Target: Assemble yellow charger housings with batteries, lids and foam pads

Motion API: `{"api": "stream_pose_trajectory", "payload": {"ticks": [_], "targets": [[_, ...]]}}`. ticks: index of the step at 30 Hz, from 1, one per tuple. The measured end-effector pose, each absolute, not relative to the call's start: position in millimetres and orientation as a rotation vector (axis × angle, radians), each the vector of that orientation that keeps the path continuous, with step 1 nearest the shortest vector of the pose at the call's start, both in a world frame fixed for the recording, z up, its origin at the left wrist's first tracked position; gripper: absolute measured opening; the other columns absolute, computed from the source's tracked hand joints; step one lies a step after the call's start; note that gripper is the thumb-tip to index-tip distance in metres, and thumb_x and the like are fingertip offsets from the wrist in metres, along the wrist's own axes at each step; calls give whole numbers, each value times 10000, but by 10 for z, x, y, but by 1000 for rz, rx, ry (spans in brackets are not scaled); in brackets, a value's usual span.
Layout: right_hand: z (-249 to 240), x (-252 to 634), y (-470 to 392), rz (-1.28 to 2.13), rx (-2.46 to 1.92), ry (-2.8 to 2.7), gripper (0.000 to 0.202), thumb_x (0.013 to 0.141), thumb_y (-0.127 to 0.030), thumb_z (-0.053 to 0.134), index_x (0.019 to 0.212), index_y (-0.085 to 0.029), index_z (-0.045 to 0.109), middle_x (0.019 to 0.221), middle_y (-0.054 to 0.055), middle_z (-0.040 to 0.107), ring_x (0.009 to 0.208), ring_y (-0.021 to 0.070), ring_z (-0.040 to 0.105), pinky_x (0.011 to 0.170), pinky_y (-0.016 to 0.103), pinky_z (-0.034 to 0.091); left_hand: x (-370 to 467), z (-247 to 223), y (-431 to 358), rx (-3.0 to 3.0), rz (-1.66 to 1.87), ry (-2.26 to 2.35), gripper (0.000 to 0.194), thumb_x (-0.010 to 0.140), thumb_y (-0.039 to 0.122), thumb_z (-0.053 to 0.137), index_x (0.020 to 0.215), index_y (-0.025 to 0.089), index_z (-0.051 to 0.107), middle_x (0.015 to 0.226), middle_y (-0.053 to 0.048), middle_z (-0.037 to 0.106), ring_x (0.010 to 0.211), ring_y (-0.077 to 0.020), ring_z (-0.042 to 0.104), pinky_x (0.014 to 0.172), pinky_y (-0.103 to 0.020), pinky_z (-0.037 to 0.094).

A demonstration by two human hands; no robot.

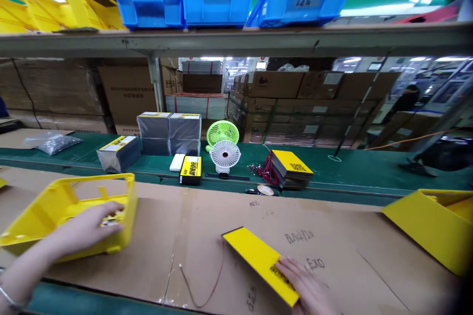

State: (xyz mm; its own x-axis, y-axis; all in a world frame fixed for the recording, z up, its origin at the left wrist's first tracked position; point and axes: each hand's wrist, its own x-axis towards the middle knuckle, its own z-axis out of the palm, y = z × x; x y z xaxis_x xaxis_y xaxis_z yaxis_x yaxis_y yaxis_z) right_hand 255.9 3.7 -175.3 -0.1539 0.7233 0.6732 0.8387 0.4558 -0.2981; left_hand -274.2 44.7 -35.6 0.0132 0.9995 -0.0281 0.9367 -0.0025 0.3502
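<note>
- On cardboard (155, 236), the yellow QR-coded panel (256, 258) slants away leftward from the right hand (305, 283) clasping its near end.
- Left hand (83, 229) curls inside the yellow bin (129, 226), grasp unclear.

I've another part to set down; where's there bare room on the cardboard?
Between the left bin and panel, beyond the cable; also between panel and right bin, bar some writing. Crowded: the bench around the fans; the left hand is in the left bin.

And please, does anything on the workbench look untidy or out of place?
Mainly the red wires: they bunch in a loose tangle beside the stack of yellow-topped panels, which looks untidy. Nothing appears clearly spilled or damaged.
</note>
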Motion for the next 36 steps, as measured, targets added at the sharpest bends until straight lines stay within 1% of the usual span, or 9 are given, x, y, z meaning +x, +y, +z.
{"api": "stream_pose_trajectory", "payload": {"ticks": [3, 7, 10, 13, 17, 20, 23, 29, 36], "targets": [[-1515, 2638, 88, 0, -1394, -1710, 335, 787, -203, 407, 1039, -194, 627, 1144, 57, 608, 1088, 236, 549, 1037, 441, 345, -1840, -366, 250, 2171, 333, 1740, 579, 723, 444, 558, 1273, 291, 463, 1343, -19, 476, 1222, -244, 436, 1034, -366, 307], [-1082, 2687, 182, 81, -1433, -1419, 323, 793, -379, 518, 1034, -200, 639, 1095, 62, 639, 1056, 245, 570, 990, 404, 400, -783, -301, 81, 2280, 370, 1446, 526, 803, 264, 448, 1326, 288, 396, 1216, -50, 589, 1085, -244, 553, 945, -385, 414], [-739, 2674, 259, 109, -1434, -1183, 346, 743, -417, 595, 974, -169, 666, 989, 80, 679, 982, 258, 609, 937, 391, 446, -175, -260, -39, 2265, 361, 1291, 517, 808, 226, 431, 1325, 235, 412, 1185, -101, 601, 1046, -274, 572, 938, -417, 420], [-482, 2680, 335, 173, -1463, -987, 359, 676, -421, 662, 891, -135, 687, 884, 104, 700, 897, 277, 638, 841, 377, 502, 221, -236, -188, 2222, 404, 1142, 534, 814, 243, 430, 1342, 183, 387, 1247, -124, 552, 1107, -288, 528, 978, -430, 395], [-333, 2777, 433, 346, -1386, -967, 345, 617, -413, 726, 829, -144, 688, 824, 95, 706, 807, 264, 653, 724, 349, 535, 200, -206, -123, 2185, 693, 1160, 544, 823, 399, 460, 1342, 261, 371, 1382, -49, 420, 1288, -275, 327, 1067, -477, 270], [-264, 2817, 506, 463, -1323, -1070, 363, 635, -411, 721, 903, -170, 675, 863, 71, 708, 795, 242, 651, 687, 335, 539, -168, -201, 273, 2105, 1002, 1446, 473, 827, 357, 463, 1283, 235, 451, 1378, -62, 416, 1321, -254, 260, 1090, -489, 196], [-168, 2713, 591, 566, -1273, -1257, 364, 654, -390, 708, 945, -177, 660, 938, 64, 700, 855, 240, 641, 749, 347, 529, -561, -241, 739, 1866, 1209, 1604, 460, 778, 317, 538, 1212, 165, 521, 1325, -121, 463, 1282, -265, 329, 1082, -465, 211], [-49, 2138, 816, 715, -1196, -1624, 293, 758, -350, 597, 976, -158, 630, 996, 72, 683, 892, 225, 628, 794, 357, 505, -724, -448, 1164, 1509, 1180, 1189, 427, 765, 329, 565, 1161, 171, 554, 1158, -109, 606, 1070, -231, 553, 963, -403, 380], [-66, 1791, 1102, 609, -1188, -1755, 271, 765, -305, 560, 974, -152, 638, 947, 53, 694, 891, 211, 624, 836, 346, 477, -564, -645, 1230, 1518, 1340, 1206, 387, 806, 327, 480, 1138, 132, 523, 1081, -102, 629, 1020, -212, 562, 918, -355, 403]]}}
